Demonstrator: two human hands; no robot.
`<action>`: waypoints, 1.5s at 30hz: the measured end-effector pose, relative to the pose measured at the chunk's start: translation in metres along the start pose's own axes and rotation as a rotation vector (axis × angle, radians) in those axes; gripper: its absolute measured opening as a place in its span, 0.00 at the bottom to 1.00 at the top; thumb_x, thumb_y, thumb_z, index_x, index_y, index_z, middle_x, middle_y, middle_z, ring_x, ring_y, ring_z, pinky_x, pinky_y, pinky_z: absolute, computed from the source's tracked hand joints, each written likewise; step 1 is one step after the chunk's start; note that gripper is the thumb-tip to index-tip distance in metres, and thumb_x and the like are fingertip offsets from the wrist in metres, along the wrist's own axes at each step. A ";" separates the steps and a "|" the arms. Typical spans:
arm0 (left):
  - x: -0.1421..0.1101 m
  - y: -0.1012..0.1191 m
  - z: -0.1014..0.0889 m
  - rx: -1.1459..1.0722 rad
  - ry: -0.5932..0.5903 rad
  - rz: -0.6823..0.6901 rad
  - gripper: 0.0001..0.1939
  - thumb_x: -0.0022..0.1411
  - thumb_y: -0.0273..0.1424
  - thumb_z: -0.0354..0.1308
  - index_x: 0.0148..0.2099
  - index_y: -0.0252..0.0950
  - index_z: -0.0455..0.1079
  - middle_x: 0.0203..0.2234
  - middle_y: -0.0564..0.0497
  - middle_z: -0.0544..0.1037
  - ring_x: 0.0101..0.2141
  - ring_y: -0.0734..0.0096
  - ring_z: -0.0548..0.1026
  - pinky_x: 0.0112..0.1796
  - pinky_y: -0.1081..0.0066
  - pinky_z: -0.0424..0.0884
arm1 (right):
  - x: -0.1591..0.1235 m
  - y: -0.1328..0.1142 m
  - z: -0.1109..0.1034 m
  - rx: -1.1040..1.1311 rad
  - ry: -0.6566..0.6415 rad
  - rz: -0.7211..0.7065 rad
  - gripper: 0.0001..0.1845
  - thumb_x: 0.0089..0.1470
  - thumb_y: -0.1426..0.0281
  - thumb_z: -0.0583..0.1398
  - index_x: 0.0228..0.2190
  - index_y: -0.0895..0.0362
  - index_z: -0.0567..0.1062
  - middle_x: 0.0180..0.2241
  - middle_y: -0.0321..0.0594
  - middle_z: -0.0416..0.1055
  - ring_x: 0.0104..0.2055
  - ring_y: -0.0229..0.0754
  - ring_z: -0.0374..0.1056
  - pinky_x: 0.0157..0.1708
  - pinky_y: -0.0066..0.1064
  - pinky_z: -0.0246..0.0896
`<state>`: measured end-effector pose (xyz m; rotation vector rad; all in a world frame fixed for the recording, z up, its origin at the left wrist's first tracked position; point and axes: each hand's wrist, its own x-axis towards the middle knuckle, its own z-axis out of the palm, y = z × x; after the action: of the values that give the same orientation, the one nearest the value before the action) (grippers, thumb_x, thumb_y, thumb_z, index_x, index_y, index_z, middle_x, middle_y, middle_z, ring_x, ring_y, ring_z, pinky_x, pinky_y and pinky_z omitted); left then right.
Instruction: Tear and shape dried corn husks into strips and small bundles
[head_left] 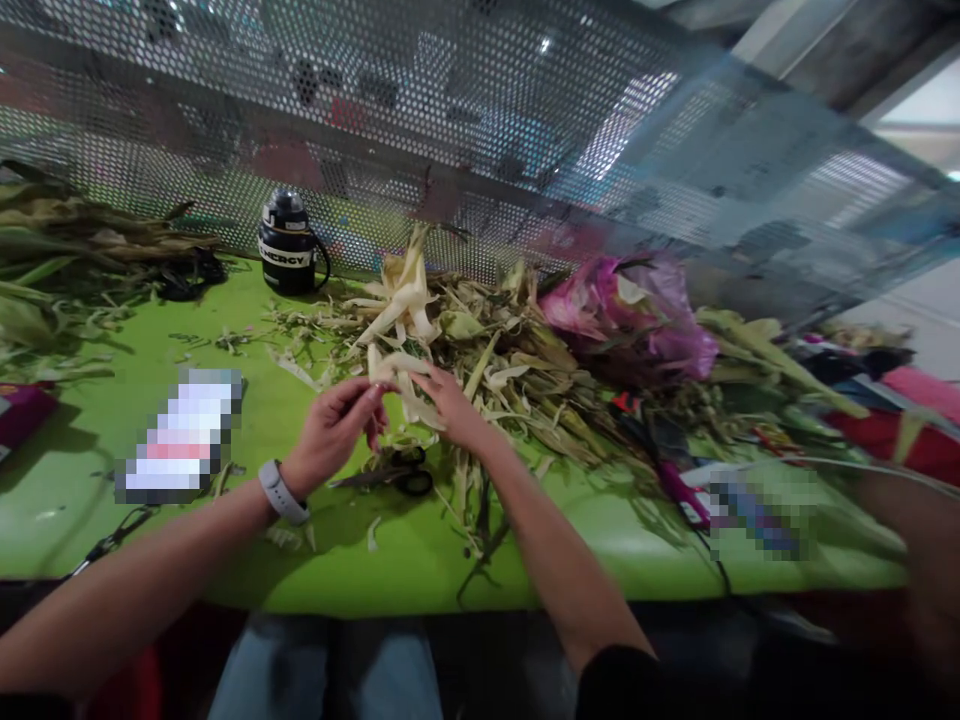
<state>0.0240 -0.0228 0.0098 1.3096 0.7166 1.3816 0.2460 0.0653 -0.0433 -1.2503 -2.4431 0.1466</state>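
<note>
Near the middle of the green tabletop, a pale corn husk strip [409, 362] runs in a bent loop between my two hands. My left hand [341, 425], with a white band on its wrist, is closed, thumb and fingertips pinching the strip's left end. Curled fingers of my right hand [450, 400] grip the same strip on the right; their tips are partly hidden. Just below both hands lie black-handled scissors [412, 480]. A shaped piece of folded pale corn husk [409, 300] stands beyond the hands, against a heap of dry husks [525, 400].
A black flask [286, 245] stands at the back. To the left lies a phone [180, 435], with more husks [67, 240] behind. A pink plastic bag [637, 310] rests on the right. Perforated metal sheeting [375, 110] borders the back. Another person's blurred arm [919, 530] shows far right.
</note>
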 end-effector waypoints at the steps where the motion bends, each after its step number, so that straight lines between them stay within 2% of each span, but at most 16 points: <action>1: 0.003 0.002 -0.002 0.001 0.028 0.009 0.16 0.61 0.42 0.60 0.40 0.34 0.74 0.20 0.54 0.73 0.17 0.79 0.69 0.16 0.78 0.68 | -0.001 -0.002 -0.005 0.031 0.016 0.026 0.27 0.59 0.64 0.54 0.58 0.59 0.67 0.63 0.54 0.57 0.64 0.55 0.54 0.61 0.50 0.52; 3: 0.008 0.007 -0.007 -0.011 0.118 0.044 0.14 0.61 0.40 0.60 0.41 0.34 0.74 0.19 0.56 0.71 0.15 0.81 0.67 0.16 0.80 0.65 | -0.004 -0.007 -0.019 0.092 0.015 0.048 0.22 0.59 0.65 0.55 0.53 0.60 0.72 0.57 0.54 0.65 0.60 0.52 0.60 0.59 0.46 0.55; 5: 0.013 0.009 -0.011 -0.028 0.178 0.055 0.13 0.61 0.39 0.61 0.42 0.35 0.75 0.19 0.57 0.70 0.16 0.82 0.67 0.16 0.80 0.64 | -0.007 -0.011 -0.035 0.150 -0.006 0.086 0.15 0.59 0.66 0.56 0.44 0.60 0.77 0.46 0.51 0.72 0.49 0.48 0.68 0.51 0.41 0.61; 7: 0.018 0.011 -0.014 -0.036 0.209 0.070 0.13 0.62 0.38 0.61 0.43 0.35 0.75 0.18 0.57 0.70 0.16 0.83 0.66 0.17 0.80 0.64 | -0.011 -0.014 -0.051 0.219 -0.075 0.131 0.11 0.58 0.67 0.58 0.36 0.59 0.78 0.38 0.45 0.73 0.41 0.44 0.70 0.43 0.36 0.63; 11: 0.026 0.012 -0.017 -0.099 0.265 0.116 0.11 0.62 0.35 0.61 0.43 0.34 0.75 0.16 0.59 0.70 0.13 0.84 0.62 0.20 0.78 0.68 | -0.018 -0.022 -0.073 0.347 -0.244 0.104 0.09 0.56 0.66 0.61 0.35 0.58 0.78 0.35 0.40 0.73 0.36 0.39 0.69 0.37 0.31 0.61; 16: 0.032 0.012 -0.020 -0.097 0.342 0.120 0.09 0.63 0.34 0.60 0.42 0.35 0.75 0.15 0.59 0.70 0.13 0.83 0.61 0.20 0.78 0.67 | -0.022 -0.027 -0.087 0.225 -0.161 0.247 0.08 0.58 0.69 0.58 0.33 0.57 0.77 0.35 0.40 0.74 0.34 0.38 0.68 0.35 0.30 0.57; 19: 0.032 0.011 -0.022 -0.085 0.335 0.117 0.09 0.63 0.33 0.60 0.43 0.34 0.75 0.15 0.59 0.69 0.14 0.83 0.61 0.20 0.78 0.67 | -0.020 -0.021 -0.082 0.093 -0.109 0.307 0.09 0.59 0.69 0.57 0.34 0.57 0.77 0.36 0.41 0.74 0.34 0.39 0.67 0.34 0.31 0.55; 23: 0.030 0.004 -0.022 -0.066 0.297 0.093 0.11 0.62 0.35 0.61 0.44 0.35 0.76 0.16 0.59 0.68 0.15 0.83 0.62 0.20 0.80 0.65 | -0.012 -0.007 -0.058 -0.059 0.033 0.367 0.10 0.60 0.71 0.55 0.41 0.56 0.75 0.41 0.43 0.72 0.40 0.43 0.67 0.38 0.32 0.57; 27: 0.028 -0.001 -0.020 -0.034 0.253 0.061 0.12 0.62 0.36 0.61 0.45 0.35 0.76 0.17 0.57 0.68 0.16 0.84 0.62 0.18 0.80 0.61 | 0.001 0.002 -0.031 -0.095 -0.035 0.277 0.14 0.57 0.67 0.59 0.46 0.55 0.73 0.46 0.45 0.67 0.45 0.46 0.65 0.40 0.34 0.60; 31: 0.026 0.000 -0.018 -0.016 0.234 0.048 0.12 0.63 0.36 0.60 0.45 0.34 0.76 0.18 0.57 0.68 0.16 0.84 0.62 0.20 0.79 0.63 | 0.008 0.006 -0.025 -0.100 -0.043 0.234 0.07 0.57 0.68 0.58 0.36 0.57 0.75 0.41 0.46 0.67 0.49 0.48 0.62 0.47 0.38 0.59; 34: 0.026 0.002 -0.018 -0.032 0.226 0.033 0.12 0.64 0.35 0.59 0.45 0.34 0.76 0.17 0.57 0.68 0.16 0.83 0.62 0.20 0.79 0.64 | 0.003 0.006 -0.039 0.168 0.068 0.248 0.07 0.56 0.67 0.58 0.31 0.58 0.73 0.39 0.44 0.67 0.45 0.44 0.64 0.47 0.36 0.60; 37: 0.025 0.004 -0.017 -0.042 0.224 0.007 0.11 0.65 0.35 0.58 0.44 0.35 0.77 0.17 0.57 0.68 0.17 0.83 0.62 0.20 0.78 0.64 | -0.004 0.004 -0.054 0.674 0.168 0.289 0.12 0.54 0.61 0.60 0.33 0.57 0.70 0.36 0.41 0.70 0.41 0.40 0.67 0.45 0.33 0.62; 40: 0.025 0.004 -0.017 -0.043 0.227 -0.007 0.11 0.64 0.35 0.59 0.45 0.35 0.77 0.17 0.57 0.68 0.16 0.83 0.61 0.21 0.78 0.65 | -0.007 0.000 -0.062 1.105 0.210 0.352 0.18 0.48 0.55 0.63 0.32 0.55 0.67 0.29 0.34 0.70 0.34 0.37 0.68 0.42 0.32 0.64; 43: 0.024 0.004 -0.017 -0.052 0.218 -0.019 0.12 0.64 0.35 0.59 0.45 0.35 0.76 0.17 0.57 0.68 0.16 0.84 0.62 0.22 0.79 0.67 | -0.008 -0.006 -0.066 1.313 0.253 0.383 0.21 0.44 0.54 0.66 0.32 0.54 0.68 0.22 0.29 0.64 0.26 0.33 0.63 0.32 0.28 0.64; 45: 0.024 0.003 -0.017 -0.053 0.204 -0.021 0.12 0.64 0.36 0.58 0.45 0.35 0.76 0.17 0.57 0.69 0.16 0.84 0.62 0.22 0.79 0.67 | -0.012 -0.011 -0.073 1.381 0.294 0.329 0.21 0.45 0.54 0.66 0.34 0.54 0.69 0.21 0.28 0.62 0.22 0.32 0.59 0.26 0.26 0.60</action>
<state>0.0105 0.0031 0.0166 1.1270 0.8231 1.5213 0.2719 0.0433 0.0235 -0.8297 -1.2522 1.3304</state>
